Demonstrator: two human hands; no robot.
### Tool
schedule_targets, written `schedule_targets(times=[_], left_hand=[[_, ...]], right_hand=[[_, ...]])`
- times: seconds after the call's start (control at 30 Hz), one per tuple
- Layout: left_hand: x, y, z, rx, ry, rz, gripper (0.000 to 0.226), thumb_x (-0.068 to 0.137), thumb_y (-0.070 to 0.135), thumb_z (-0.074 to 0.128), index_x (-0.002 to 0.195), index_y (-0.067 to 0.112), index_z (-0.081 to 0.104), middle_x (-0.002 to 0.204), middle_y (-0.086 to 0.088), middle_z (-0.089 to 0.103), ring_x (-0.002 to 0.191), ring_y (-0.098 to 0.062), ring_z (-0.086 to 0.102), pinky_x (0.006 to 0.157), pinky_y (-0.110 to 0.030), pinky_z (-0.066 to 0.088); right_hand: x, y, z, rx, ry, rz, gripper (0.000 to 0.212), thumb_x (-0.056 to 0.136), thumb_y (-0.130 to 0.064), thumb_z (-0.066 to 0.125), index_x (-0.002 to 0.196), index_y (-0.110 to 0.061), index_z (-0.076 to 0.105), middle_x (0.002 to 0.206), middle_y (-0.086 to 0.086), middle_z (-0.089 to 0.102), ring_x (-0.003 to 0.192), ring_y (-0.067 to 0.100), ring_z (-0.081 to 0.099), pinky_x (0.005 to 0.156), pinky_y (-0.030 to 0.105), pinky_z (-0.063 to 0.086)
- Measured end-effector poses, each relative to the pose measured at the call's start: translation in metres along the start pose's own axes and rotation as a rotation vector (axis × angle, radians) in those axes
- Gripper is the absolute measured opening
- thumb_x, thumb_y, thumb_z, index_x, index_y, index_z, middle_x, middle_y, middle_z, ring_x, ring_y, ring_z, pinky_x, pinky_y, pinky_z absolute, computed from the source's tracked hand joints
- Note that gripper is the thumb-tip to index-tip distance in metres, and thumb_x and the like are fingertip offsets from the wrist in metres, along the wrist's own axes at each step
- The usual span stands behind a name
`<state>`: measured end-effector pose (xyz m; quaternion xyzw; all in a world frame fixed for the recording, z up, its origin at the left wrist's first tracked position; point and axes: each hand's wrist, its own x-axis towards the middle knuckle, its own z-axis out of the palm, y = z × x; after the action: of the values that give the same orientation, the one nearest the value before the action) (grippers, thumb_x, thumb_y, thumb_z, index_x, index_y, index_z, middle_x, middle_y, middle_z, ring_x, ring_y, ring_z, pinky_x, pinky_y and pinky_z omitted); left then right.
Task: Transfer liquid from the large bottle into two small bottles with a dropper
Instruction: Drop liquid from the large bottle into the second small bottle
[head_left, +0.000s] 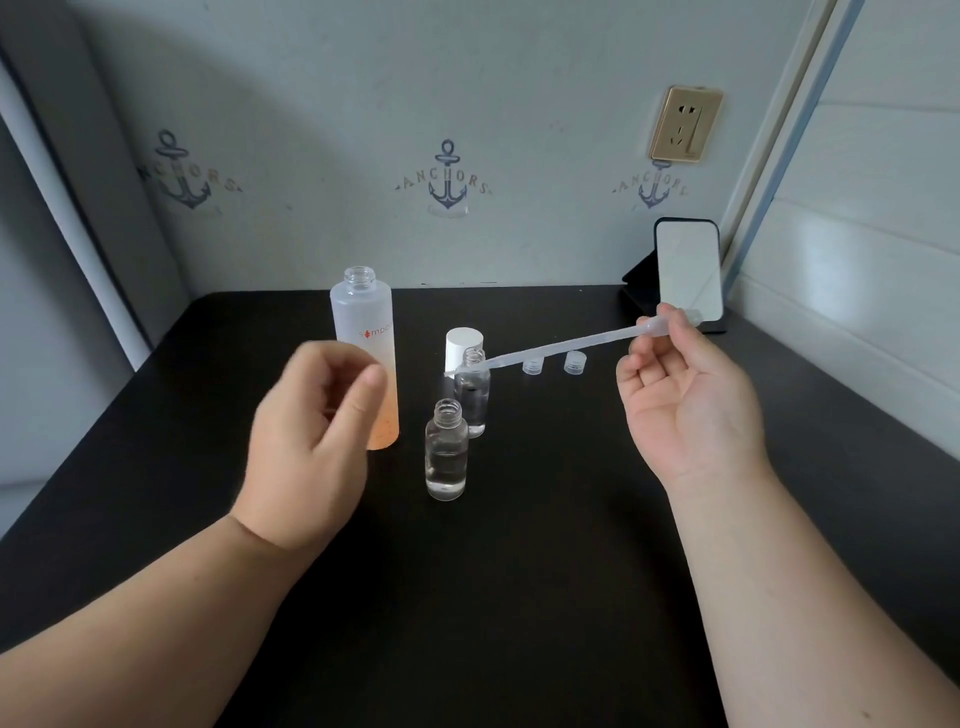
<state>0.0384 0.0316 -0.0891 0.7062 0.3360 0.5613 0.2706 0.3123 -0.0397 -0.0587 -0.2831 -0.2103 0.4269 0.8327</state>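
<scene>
Translucent plastic dropper (566, 344): held at its bulb end by the right hand (691, 400), thumb and forefinger pinching the bulb, other fingers loosely spread. Long axis runs from the bulb, toward the table's far right corner, down and leftward to the tip, which sits at the mouth of the far small bottle (471, 395). Whether the tip is inside the neck or just over the rim cannot be told.

Near small bottle (445, 452): uncapped, upright, mid-table, holding clear liquid to about its shoulder. It stands just nearer the front edge than the far one.

Large bottle (366, 332): frosted, orange toward the base, uncapped, upright, left of both small bottles. Its lower part is hidden behind the left hand (311, 447).

Left hand: fingers loosely curled, holding nothing, blurred; contact with the large bottle cannot be judged.

White cap (464, 345): upright behind the far small bottle, partly hidden by it. Two small caps (532, 365) (573, 362): on the table beyond the dropper stem.

Judgement: the right hand governs the coming squeeze; the tip's alignment with the neck decides it. Liquid level in the dropper and far bottle is hard to read.
</scene>
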Motion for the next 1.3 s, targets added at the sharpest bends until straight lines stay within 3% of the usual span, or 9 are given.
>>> schedule_targets(times=[0.1, 0.2, 0.27, 0.4, 0.57, 0.63, 0.73, 1.2, 1.3], left_hand=[[0.007, -0.005, -0.002, 0.039, 0.171, -0.088, 0.032, 0.083, 0.052, 0.061, 0.112, 0.045, 0.048, 0.105, 0.021, 0.057, 0.094, -0.001, 0.059, 0.076, -0.023, 0.048], [0.013, -0.014, 0.0, 0.055, 0.035, -0.245, 0.064, 0.086, 0.046, 0.072, 0.14, 0.034, 0.04, 0.13, 0.014, 0.055, 0.114, -0.004, 0.057, 0.091, -0.027, 0.049], [0.015, -0.017, 0.003, 0.084, -0.074, -0.301, 0.072, 0.087, 0.044, 0.074, 0.147, 0.035, 0.036, 0.127, 0.021, 0.059, 0.112, 0.004, 0.059, 0.089, -0.024, 0.05], [0.016, -0.019, 0.007, 0.206, -0.109, -0.294, 0.037, 0.088, 0.044, 0.072, 0.119, 0.041, 0.052, 0.093, 0.027, 0.064, 0.086, 0.022, 0.056, 0.061, -0.009, 0.042], [0.014, -0.01, 0.004, 0.141, -0.119, -0.229, 0.032, 0.088, 0.032, 0.075, 0.095, 0.055, 0.055, 0.094, 0.032, 0.063, 0.084, 0.008, 0.063, 0.056, -0.009, 0.048], [0.012, -0.008, 0.004, 0.163, -0.129, -0.218, 0.034, 0.087, 0.033, 0.075, 0.098, 0.057, 0.056, 0.094, 0.026, 0.064, 0.081, -0.005, 0.066, 0.066, -0.024, 0.053], [0.012, -0.009, 0.004, 0.182, -0.13, -0.214, 0.032, 0.086, 0.031, 0.075, 0.103, 0.051, 0.057, 0.091, 0.02, 0.065, 0.08, -0.01, 0.065, 0.072, -0.037, 0.056], [0.013, -0.011, 0.004, 0.33, -0.11, -0.137, 0.048, 0.086, 0.021, 0.075, 0.118, 0.051, 0.057, 0.101, 0.021, 0.057, 0.094, 0.019, 0.05, 0.069, -0.008, 0.038], [0.014, -0.015, 0.003, 0.37, -0.111, -0.135, 0.051, 0.085, 0.02, 0.076, 0.123, 0.048, 0.058, 0.106, 0.023, 0.056, 0.101, 0.009, 0.052, 0.084, -0.01, 0.042]], right_hand=[[0.0, 0.001, 0.001, 0.016, 0.006, 0.011, 0.019, 0.093, -0.012, 0.068, 0.078, -0.012, 0.081, 0.083, 0.004, 0.072, 0.07, 0.013, 0.066, 0.067, 0.024, 0.054], [0.0, 0.002, 0.002, 0.001, 0.003, 0.014, 0.021, 0.093, -0.012, 0.068, 0.077, -0.014, 0.081, 0.085, 0.004, 0.073, 0.073, 0.014, 0.068, 0.069, 0.024, 0.055], [0.0, 0.003, 0.002, -0.02, -0.003, 0.015, 0.023, 0.093, -0.014, 0.067, 0.074, -0.015, 0.081, 0.085, 0.002, 0.073, 0.074, 0.012, 0.069, 0.069, 0.024, 0.055], [-0.001, 0.003, 0.003, -0.04, -0.024, 0.005, 0.025, 0.094, -0.015, 0.066, 0.074, -0.017, 0.081, 0.085, 0.0, 0.074, 0.078, 0.012, 0.071, 0.072, 0.024, 0.056], [0.0, 0.003, 0.002, 0.011, -0.012, -0.019, 0.016, 0.093, -0.015, 0.068, 0.081, -0.012, 0.079, 0.088, 0.002, 0.075, 0.082, 0.014, 0.073, 0.073, 0.025, 0.056], [0.0, 0.002, 0.002, 0.024, -0.023, -0.029, 0.014, 0.093, -0.016, 0.068, 0.083, -0.01, 0.076, 0.089, 0.001, 0.074, 0.082, 0.013, 0.072, 0.074, 0.024, 0.056], [0.0, 0.001, 0.001, 0.024, -0.033, -0.038, 0.017, 0.095, -0.016, 0.067, 0.081, -0.012, 0.076, 0.089, 0.0, 0.074, 0.082, 0.012, 0.071, 0.073, 0.023, 0.055], [-0.001, 0.001, 0.002, -0.079, -0.015, -0.061, 0.007, 0.095, -0.016, 0.065, 0.089, -0.014, 0.069, 0.087, 0.0, 0.072, 0.077, 0.013, 0.069, 0.072, 0.023, 0.055], [-0.001, -0.001, 0.002, -0.11, -0.003, -0.077, 0.017, 0.095, -0.013, 0.065, 0.08, -0.019, 0.072, 0.083, 0.0, 0.072, 0.07, 0.01, 0.065, 0.068, 0.022, 0.053]])
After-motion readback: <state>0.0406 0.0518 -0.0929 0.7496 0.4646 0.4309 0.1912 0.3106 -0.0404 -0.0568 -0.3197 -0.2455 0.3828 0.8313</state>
